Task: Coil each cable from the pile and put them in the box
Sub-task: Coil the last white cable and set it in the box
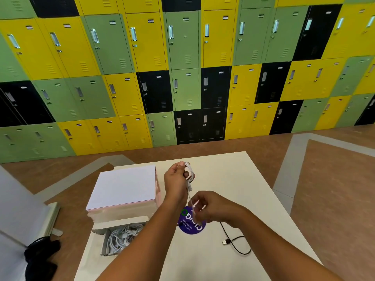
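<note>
The left hand (pixel 175 180) is holding up a thin white cable (pixel 189 171) above the middle of the pale counter (pixel 233 179), its fingers curling round a few small loops already gathered at the top. A loose strand is hanging down from those loops to the right hand (pixel 211 207), which is pinching it lower down between thumb and fingertips, just above a round purple sticker (pixel 191 225) on the counter.

The cable is looking light, limp and smooth, so it is likely wanting to spring out of its loops if the grip slackens. The best hold is probably where the left hand is gripping now, across all the turns at once, with the right hand feeding the tail a little at a time.

The open cardboard box (pixel 121 221) is sitting at the near left of the counter, under the left forearm, with a bundle of white coiled cables (pixel 123 236) lying inside it. A flat closed box with a white lid and pink sides (pixel 123 185) is standing just behind it, which is leaving the open box reachable mainly from above or from the right. A black USB cable (pixel 237 243) is lying uncoiled on the counter to the right, partly passing under the right wrist, apart from the white one. Yellow, green and black lockers (pixel 182 78) are filling the wall beyond, and a dark object (pixel 40 252) is lying on the floor at left.
</note>
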Tool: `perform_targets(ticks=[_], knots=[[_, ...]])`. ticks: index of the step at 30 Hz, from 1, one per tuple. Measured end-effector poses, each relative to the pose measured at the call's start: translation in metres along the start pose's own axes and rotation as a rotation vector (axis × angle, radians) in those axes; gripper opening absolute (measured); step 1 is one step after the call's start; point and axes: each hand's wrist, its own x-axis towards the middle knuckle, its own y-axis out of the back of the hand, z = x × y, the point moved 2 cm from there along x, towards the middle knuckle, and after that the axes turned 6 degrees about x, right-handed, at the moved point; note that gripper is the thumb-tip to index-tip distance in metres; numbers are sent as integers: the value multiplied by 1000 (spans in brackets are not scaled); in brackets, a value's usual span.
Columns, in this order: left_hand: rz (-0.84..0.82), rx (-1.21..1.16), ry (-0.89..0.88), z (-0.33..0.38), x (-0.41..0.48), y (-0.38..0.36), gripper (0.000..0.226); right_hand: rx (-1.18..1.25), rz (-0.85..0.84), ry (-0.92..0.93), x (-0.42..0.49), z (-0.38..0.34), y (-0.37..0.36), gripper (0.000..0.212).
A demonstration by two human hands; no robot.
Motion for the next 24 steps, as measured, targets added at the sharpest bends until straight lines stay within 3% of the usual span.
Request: perform_targets(ticks=[2, 5, 7, 18, 24], knots=[[-8, 31, -19, -1, -2, -1, 24, 161, 19, 34, 1, -5, 1, 52], [-46, 72, -37, -5, -8, -1, 24, 480, 106, 104, 1, -16, 4, 41], [-67, 62, -18, -5, -13, -2, 24, 544, 175, 111, 0, -22, 3, 34], [-189, 51, -61, -5, -12, 5, 27, 610, 394, 139, 4, -15, 19, 13], [-278, 311, -3, -7, -9, 18, 22, 278, 462, 95, 0, -9, 40, 2]])
